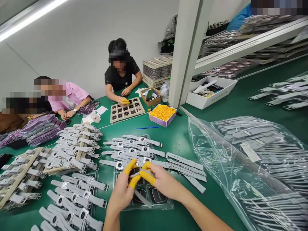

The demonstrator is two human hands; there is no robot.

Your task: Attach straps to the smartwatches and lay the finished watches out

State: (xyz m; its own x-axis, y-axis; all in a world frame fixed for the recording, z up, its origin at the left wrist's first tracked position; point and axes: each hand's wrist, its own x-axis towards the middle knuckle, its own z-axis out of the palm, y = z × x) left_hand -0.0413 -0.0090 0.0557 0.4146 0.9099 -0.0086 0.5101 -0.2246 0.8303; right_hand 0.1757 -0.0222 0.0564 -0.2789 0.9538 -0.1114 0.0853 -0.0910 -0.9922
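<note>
Yellow finger covers sit on the fingertips of both hands. My left hand (125, 186) grips one side of a small watch body (134, 172), its thumb and fingers closed on it. From the other side, my right hand (160, 178) pinches the same piece, where a grey strap (142, 197) hangs down. Underneath lies a clear plastic tray (166, 204) with dark square watch faces in its slots. Just beyond the hands, several watches with grey straps (132, 150) lie in rows. Loose grey straps (189, 166) are fanned out to the right.
A clear bag of grey straps (271, 160) fills the right side. More strapped watches (72, 202) cover the left. Further back are a box of yellow finger covers (166, 121), a blue stick (147, 127), a white box (211, 98), a post (184, 54) and co-workers across the table.
</note>
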